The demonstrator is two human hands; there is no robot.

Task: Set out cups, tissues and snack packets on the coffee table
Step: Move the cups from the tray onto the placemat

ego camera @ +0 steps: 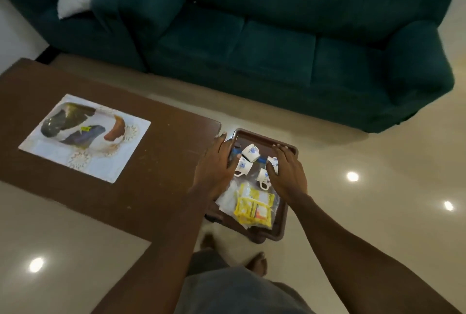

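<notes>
My left grip (219, 160) pinches the left rim of the tray (262, 134), thumb inside by the cups (251, 152). My right grip (285, 170) lies along the right rim, fingers stretched forward, and I cannot tell whether it clasps. The cups, tissues (227, 200) and snack packets (252, 209) all sit in the tray, just beside the right end of the table (156, 162).

Forearms bare down to the left hand (216, 162) and right hand (286, 170); grey garment (227, 288) at lower centre of the frame; bare toes (257, 262) just above it.
</notes>
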